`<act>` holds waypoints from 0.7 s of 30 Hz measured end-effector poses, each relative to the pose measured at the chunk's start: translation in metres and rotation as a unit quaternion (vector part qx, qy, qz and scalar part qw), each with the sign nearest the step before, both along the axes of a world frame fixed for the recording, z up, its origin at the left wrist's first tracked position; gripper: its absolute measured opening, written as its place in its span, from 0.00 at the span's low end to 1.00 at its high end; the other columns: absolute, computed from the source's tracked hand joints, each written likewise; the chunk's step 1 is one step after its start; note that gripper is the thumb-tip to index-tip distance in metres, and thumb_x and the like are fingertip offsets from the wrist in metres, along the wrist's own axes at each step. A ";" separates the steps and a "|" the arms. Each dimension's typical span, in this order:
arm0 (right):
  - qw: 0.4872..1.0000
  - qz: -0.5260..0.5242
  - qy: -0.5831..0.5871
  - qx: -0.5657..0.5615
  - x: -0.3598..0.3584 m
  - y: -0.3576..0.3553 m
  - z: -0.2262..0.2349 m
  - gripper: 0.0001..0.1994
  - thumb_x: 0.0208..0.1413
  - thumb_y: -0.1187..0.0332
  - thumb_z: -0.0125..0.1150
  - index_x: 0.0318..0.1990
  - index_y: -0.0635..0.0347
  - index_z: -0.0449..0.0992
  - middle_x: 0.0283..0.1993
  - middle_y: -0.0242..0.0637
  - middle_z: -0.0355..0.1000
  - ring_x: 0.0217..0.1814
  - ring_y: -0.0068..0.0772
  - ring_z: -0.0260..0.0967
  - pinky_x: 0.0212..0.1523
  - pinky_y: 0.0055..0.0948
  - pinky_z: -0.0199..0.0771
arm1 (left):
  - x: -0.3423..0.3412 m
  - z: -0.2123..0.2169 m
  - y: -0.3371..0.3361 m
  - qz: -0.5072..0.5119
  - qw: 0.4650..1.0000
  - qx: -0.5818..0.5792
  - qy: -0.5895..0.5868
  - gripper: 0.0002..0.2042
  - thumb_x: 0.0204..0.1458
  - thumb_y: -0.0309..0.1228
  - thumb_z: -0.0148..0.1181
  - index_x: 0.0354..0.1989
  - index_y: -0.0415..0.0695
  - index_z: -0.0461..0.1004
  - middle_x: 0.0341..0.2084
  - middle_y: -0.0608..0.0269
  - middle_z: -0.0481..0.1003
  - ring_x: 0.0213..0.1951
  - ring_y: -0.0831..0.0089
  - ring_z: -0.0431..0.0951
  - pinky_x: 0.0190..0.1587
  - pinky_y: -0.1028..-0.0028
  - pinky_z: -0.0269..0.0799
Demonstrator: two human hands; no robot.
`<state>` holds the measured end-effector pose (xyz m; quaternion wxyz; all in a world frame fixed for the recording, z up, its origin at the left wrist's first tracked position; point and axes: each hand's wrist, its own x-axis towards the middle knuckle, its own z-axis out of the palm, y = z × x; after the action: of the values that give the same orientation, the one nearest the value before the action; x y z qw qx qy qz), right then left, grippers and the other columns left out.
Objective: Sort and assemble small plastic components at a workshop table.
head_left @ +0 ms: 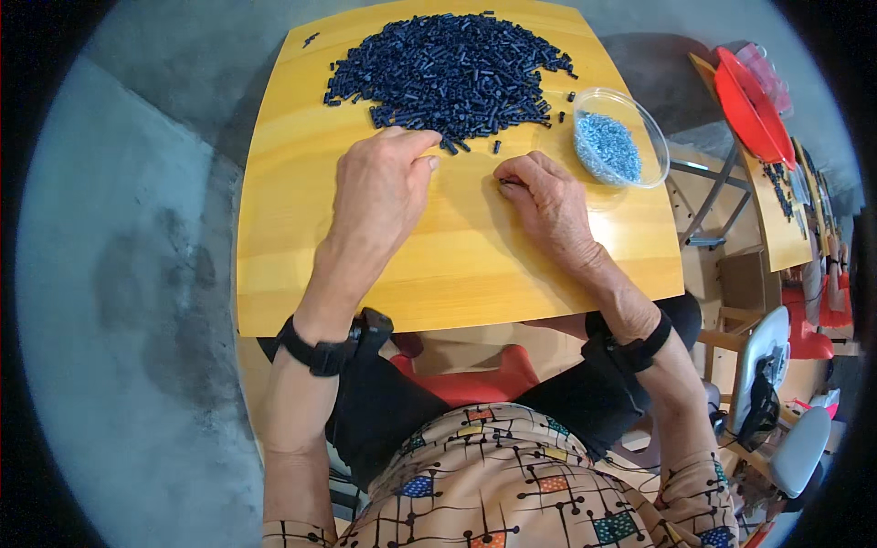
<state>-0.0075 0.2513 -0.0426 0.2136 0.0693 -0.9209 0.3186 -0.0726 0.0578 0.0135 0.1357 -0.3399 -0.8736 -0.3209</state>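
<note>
Resting on table (457,265) | left hand (384,187), right hand (548,201) | dark pile (448,68), bowl (630,173) near

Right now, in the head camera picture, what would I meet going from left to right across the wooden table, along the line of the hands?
Bare table edge → left hand, its fingers at the heap's near edge → right hand, pinching a small dark piece → clear bowl of pale blue bits. The heap of dark blue pieces lies farther back, so it has no place in this order.
</note>
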 end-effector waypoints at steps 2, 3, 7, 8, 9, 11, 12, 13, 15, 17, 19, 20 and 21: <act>1.000 -0.011 0.011 -0.003 -0.001 0.000 0.001 0.07 0.44 0.73 0.58 0.34 0.57 0.71 0.29 0.37 0.69 0.31 0.39 0.69 0.32 0.33 0.70 | -0.011 -0.010 0.011 -0.005 1.000 -0.014 0.018 0.11 0.41 0.20 0.57 0.36 0.38 0.75 0.29 0.54 0.75 0.30 0.60 0.75 0.35 0.70 0.70; 0.999 -0.031 0.012 -0.028 -0.001 -0.002 0.000 0.08 0.44 0.73 0.57 0.35 0.58 0.71 0.29 0.38 0.68 0.32 0.40 0.69 0.32 0.34 0.69 | -0.013 -0.015 0.016 -0.006 0.999 -0.025 0.029 0.11 0.40 0.20 0.57 0.35 0.38 0.75 0.30 0.55 0.75 0.31 0.58 0.75 0.36 0.68 0.70; 0.996 -0.054 0.039 0.062 0.000 -0.002 -0.004 0.10 0.44 0.73 0.55 0.38 0.60 0.71 0.29 0.41 0.66 0.34 0.43 0.67 0.34 0.37 0.69 | -0.023 -0.027 0.022 -0.016 0.997 -0.071 0.033 0.10 0.40 0.20 0.58 0.33 0.39 0.75 0.30 0.56 0.74 0.33 0.59 0.74 0.37 0.67 0.70; 0.996 -0.057 0.036 0.058 0.000 -0.003 -0.002 0.10 0.44 0.74 0.53 0.37 0.61 0.71 0.29 0.41 0.65 0.36 0.44 0.66 0.36 0.38 0.68 | -0.025 -0.029 0.023 -0.019 0.996 -0.078 0.042 0.10 0.39 0.20 0.59 0.33 0.39 0.76 0.29 0.56 0.74 0.33 0.59 0.74 0.37 0.67 0.70; 0.996 -0.060 0.035 0.058 0.000 -0.003 -0.002 0.10 0.44 0.74 0.53 0.37 0.61 0.71 0.29 0.41 0.65 0.36 0.44 0.66 0.36 0.38 0.68 | -0.026 -0.030 0.025 -0.021 0.995 -0.086 0.050 0.10 0.39 0.21 0.59 0.33 0.40 0.76 0.28 0.57 0.73 0.32 0.59 0.74 0.36 0.67 0.70; 0.995 -0.066 0.025 0.065 0.000 -0.002 -0.002 0.11 0.44 0.74 0.53 0.38 0.62 0.71 0.29 0.41 0.65 0.36 0.43 0.66 0.36 0.37 0.68 | -0.027 -0.032 0.028 -0.030 0.996 -0.074 0.046 0.10 0.39 0.21 0.60 0.33 0.40 0.76 0.27 0.57 0.73 0.32 0.60 0.74 0.36 0.67 0.70; 0.995 -0.067 0.024 0.065 0.000 -0.002 -0.002 0.11 0.44 0.74 0.53 0.38 0.62 0.71 0.29 0.41 0.65 0.36 0.43 0.66 0.36 0.37 0.68 | -0.027 -0.032 0.029 -0.036 0.996 -0.062 0.043 0.10 0.38 0.21 0.60 0.33 0.40 0.76 0.27 0.57 0.73 0.32 0.60 0.74 0.35 0.67 0.70; 0.995 -0.068 0.020 0.064 0.000 -0.002 -0.001 0.11 0.44 0.74 0.53 0.38 0.62 0.71 0.29 0.41 0.65 0.36 0.43 0.66 0.36 0.37 0.68 | -0.028 -0.033 0.030 -0.037 0.996 -0.062 0.042 0.10 0.38 0.21 0.60 0.33 0.40 0.76 0.27 0.57 0.73 0.32 0.60 0.74 0.35 0.67 0.70; 0.995 -0.069 0.015 0.064 0.000 -0.003 0.000 0.11 0.44 0.74 0.53 0.37 0.62 0.71 0.29 0.41 0.65 0.36 0.43 0.66 0.35 0.37 0.68 | -0.030 -0.035 0.030 -0.044 0.997 -0.050 0.032 0.09 0.38 0.22 0.61 0.31 0.39 0.76 0.26 0.57 0.73 0.31 0.60 0.74 0.35 0.68 0.70; 0.994 -0.073 0.020 0.080 -0.002 -0.006 0.002 0.10 0.43 0.75 0.53 0.37 0.63 0.71 0.30 0.41 0.65 0.36 0.43 0.66 0.35 0.36 0.68 | -0.031 -0.035 0.030 -0.045 0.997 -0.052 0.036 0.08 0.38 0.22 0.61 0.30 0.39 0.76 0.26 0.57 0.73 0.31 0.60 0.74 0.35 0.68 0.70; 0.993 -0.072 0.026 0.087 -0.003 -0.006 0.001 0.10 0.43 0.75 0.53 0.36 0.62 0.71 0.29 0.41 0.65 0.35 0.43 0.66 0.35 0.36 0.68 | -0.031 -0.035 0.030 -0.046 0.997 -0.053 0.041 0.07 0.38 0.22 0.61 0.29 0.39 0.76 0.26 0.57 0.73 0.31 0.60 0.74 0.34 0.68 0.70; 0.993 -0.071 0.034 0.093 -0.004 -0.006 0.001 0.09 0.43 0.75 0.53 0.36 0.61 0.72 0.29 0.41 0.65 0.34 0.42 0.66 0.34 0.36 0.68 | -0.030 -0.035 0.029 -0.046 0.997 -0.056 0.038 0.07 0.38 0.23 0.61 0.29 0.39 0.76 0.26 0.57 0.73 0.31 0.60 0.74 0.34 0.68 0.70; 0.993 -0.069 0.034 0.093 -0.004 -0.006 0.001 0.09 0.43 0.75 0.53 0.36 0.61 0.72 0.29 0.41 0.65 0.34 0.42 0.66 0.34 0.36 0.68 | -0.029 -0.035 0.028 -0.047 0.996 -0.060 0.036 0.06 0.38 0.23 0.61 0.28 0.39 0.76 0.26 0.57 0.73 0.31 0.59 0.74 0.34 0.68 0.69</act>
<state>-0.0117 0.2449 -0.0421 0.2594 0.0357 -0.9412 0.2133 -0.1019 0.0861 -0.0216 0.1312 -0.3989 -0.8690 -0.2618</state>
